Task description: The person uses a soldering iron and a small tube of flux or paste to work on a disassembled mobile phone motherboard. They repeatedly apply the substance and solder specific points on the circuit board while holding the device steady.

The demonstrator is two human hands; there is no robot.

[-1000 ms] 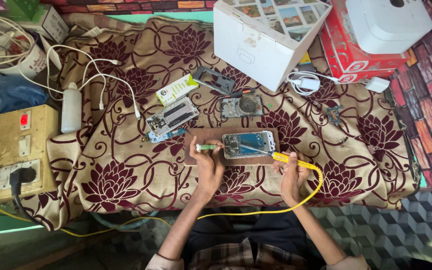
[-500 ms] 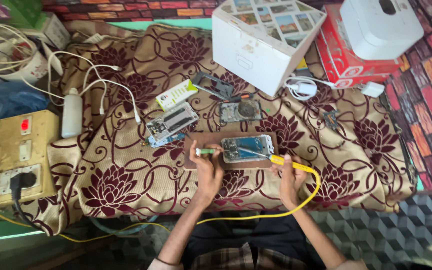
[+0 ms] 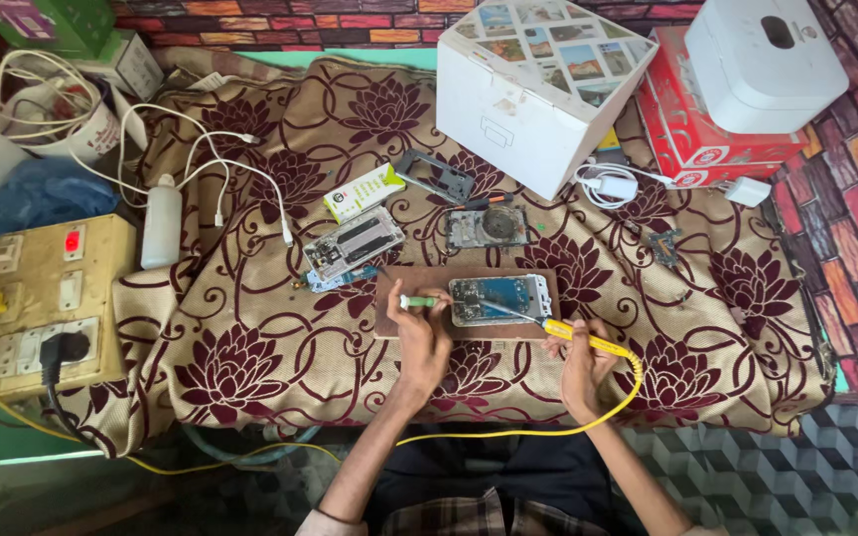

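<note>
**Opened phone worked on with two tools at the centre of the desk**

An opened phone (image 3: 500, 299), its blue circuit board exposed, is seen lying flat on a brown wooden board (image 3: 419, 326) just below the middle of the frame. The board is laid on a desk (image 3: 250, 367) covered by a beige cloth with dark red flowers.

The left hand (image 3: 421, 342) is closed around a small green-handled tool (image 3: 417, 301), which is held at the left edge of the phone. The right hand (image 3: 580, 362) is clamped on a yellow soldering iron (image 3: 588, 341); its thin tip is angled up and left onto the phone. A yellow cable (image 3: 508, 433) is trailed from the iron across the lower part of the frame.

Just above and left of the board, a second dismantled phone (image 3: 355, 243) is laid at a slant, with a small green and white box (image 3: 362, 192) beyond it. Above the board, a grey square part (image 3: 487, 226) is seen. A white carton (image 3: 538, 89) with picture tiles is placed at the upper centre, a red box (image 3: 687, 139) topped by a white device (image 3: 765, 62) at the upper right. A yellowish switchboard (image 3: 32, 298) with a black plug is found at the left edge, a white bottle (image 3: 161, 223) and white cables (image 3: 220, 169) near it.
</note>
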